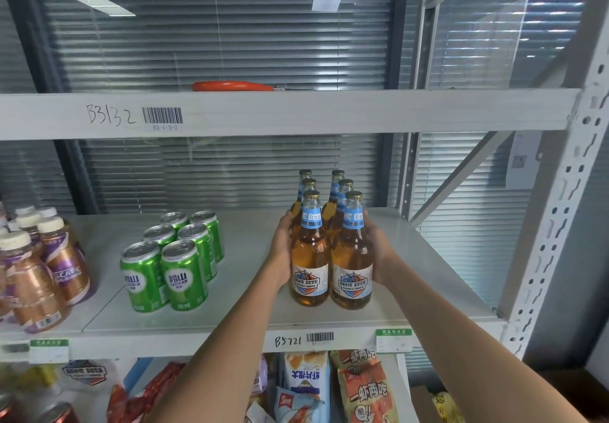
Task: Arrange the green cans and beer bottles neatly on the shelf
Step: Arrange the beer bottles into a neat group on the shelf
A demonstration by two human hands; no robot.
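Observation:
Several amber beer bottles [331, 257] with blue neck labels stand in two straight rows on the white shelf [250, 317]. My left hand [282, 251] presses flat against the left side of the rows. My right hand [379, 251] presses against the right side, so both hands clamp the group between them. Several green cans [174, 257] stand in two rows to the left of the bottles, apart from both hands.
Brown and purple coffee bottles [36, 271] crowd the shelf's left end. An orange-handled tool [237, 86] lies on the upper shelf. Snack bags [329, 386] fill the shelf below. A perforated steel upright [557, 211] stands at the right.

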